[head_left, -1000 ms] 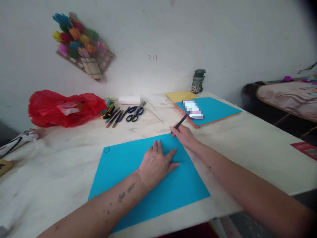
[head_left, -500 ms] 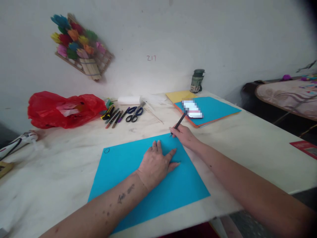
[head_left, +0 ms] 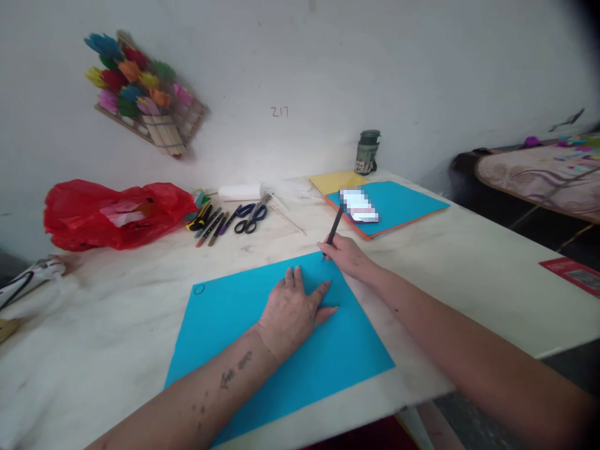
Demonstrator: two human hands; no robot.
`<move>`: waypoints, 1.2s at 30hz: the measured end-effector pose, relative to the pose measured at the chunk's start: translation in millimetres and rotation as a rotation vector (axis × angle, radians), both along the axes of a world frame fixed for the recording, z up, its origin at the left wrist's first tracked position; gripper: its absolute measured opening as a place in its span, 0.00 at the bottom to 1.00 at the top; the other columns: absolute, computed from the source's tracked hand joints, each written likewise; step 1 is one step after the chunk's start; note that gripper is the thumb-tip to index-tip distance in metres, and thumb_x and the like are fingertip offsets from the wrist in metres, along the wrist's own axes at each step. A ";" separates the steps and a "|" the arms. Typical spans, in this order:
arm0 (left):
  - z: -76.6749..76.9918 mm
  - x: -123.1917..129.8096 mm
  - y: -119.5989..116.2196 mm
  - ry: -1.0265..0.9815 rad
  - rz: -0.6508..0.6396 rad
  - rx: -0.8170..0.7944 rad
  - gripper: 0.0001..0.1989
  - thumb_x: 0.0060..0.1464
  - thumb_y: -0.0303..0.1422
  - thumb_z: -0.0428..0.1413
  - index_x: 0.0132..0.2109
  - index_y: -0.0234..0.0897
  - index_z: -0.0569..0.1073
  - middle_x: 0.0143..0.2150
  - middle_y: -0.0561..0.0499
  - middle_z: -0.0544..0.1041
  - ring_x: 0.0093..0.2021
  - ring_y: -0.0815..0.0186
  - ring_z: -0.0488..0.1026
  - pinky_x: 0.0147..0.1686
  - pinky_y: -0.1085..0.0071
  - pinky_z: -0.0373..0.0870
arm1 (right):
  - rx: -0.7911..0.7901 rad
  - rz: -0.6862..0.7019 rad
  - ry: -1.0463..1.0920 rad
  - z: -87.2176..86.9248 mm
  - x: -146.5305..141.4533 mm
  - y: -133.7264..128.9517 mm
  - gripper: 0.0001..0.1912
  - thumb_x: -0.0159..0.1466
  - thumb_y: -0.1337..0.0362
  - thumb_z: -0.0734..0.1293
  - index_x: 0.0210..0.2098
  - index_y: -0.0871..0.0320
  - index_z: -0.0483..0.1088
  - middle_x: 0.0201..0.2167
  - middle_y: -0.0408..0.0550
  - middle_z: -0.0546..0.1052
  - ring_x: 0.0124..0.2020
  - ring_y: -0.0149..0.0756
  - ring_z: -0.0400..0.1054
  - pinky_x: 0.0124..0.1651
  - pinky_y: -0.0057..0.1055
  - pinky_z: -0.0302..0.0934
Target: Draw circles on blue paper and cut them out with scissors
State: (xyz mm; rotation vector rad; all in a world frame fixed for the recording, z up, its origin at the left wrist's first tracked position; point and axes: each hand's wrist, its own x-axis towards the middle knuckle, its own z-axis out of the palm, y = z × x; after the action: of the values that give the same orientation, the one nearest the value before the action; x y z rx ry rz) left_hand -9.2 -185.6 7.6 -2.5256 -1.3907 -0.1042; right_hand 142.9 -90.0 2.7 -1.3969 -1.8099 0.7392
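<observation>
A large blue sheet (head_left: 337,350) lies on the pale table, with a small circle drawn near its upper left corner. My left hand (head_left: 295,306) rests flat on the sheet, fingers spread, holding nothing. At the sheet's upper right corner, my right hand (head_left: 344,253) grips a black pen (head_left: 335,226), its tip at or just above the paper. Whether a mark is under the tip cannot be made out.
Behind lie a red plastic bag (head_left: 117,215), markers (head_left: 216,226), scissors (head_left: 252,217) and a white roll (head_left: 240,192). A phone (head_left: 360,207) sits on stacked coloured sheets (head_left: 407,203), near a green bottle (head_left: 367,153).
The view has shifted slightly, so most things appear a little further left. The pen stands slightly more upright in my right hand. My left hand stays flat on the sheet.
</observation>
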 end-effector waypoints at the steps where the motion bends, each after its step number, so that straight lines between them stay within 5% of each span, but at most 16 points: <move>1: -0.2 -0.2 0.0 0.000 -0.002 0.002 0.25 0.54 0.50 0.39 0.56 0.47 0.61 0.51 0.33 0.64 0.52 0.44 0.61 0.42 0.54 0.61 | 0.010 0.001 -0.008 0.0 0.2 0.3 0.09 0.57 0.59 0.59 0.25 0.58 0.62 0.19 0.44 0.70 0.23 0.32 0.66 0.28 0.26 0.58; 8: 0.9 0.6 -0.1 0.007 -0.003 -0.006 0.25 0.54 0.49 0.39 0.56 0.47 0.62 0.52 0.34 0.64 0.52 0.44 0.60 0.42 0.54 0.62 | 0.028 0.004 -0.008 -2.3 1.1 1.8 0.09 0.56 0.59 0.60 0.25 0.58 0.62 0.19 0.44 0.70 0.23 0.32 0.65 0.27 0.26 0.58; 19: -0.9 -0.2 0.0 -0.001 0.004 -0.007 0.25 0.54 0.49 0.40 0.57 0.48 0.60 0.52 0.35 0.63 0.53 0.45 0.60 0.43 0.53 0.61 | 0.021 -0.048 0.310 -10.2 9.9 9.6 0.11 0.52 0.56 0.64 0.24 0.59 0.65 0.19 0.44 0.71 0.24 0.34 0.68 0.32 0.30 0.62; 36: -1.4 -0.1 -0.3 -0.009 0.014 -0.021 0.26 0.54 0.50 0.40 0.57 0.47 0.60 0.52 0.35 0.63 0.53 0.44 0.60 0.43 0.53 0.61 | 0.068 0.044 0.217 -11.0 7.3 8.5 0.09 0.53 0.58 0.64 0.25 0.58 0.66 0.20 0.44 0.71 0.25 0.33 0.67 0.32 0.29 0.60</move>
State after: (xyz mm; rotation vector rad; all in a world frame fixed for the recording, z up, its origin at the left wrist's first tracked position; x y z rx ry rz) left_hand -9.3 -185.9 6.3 -2.5347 -1.4199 -0.0996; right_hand 150.3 -81.5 -8.3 -1.1882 -1.6841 0.8122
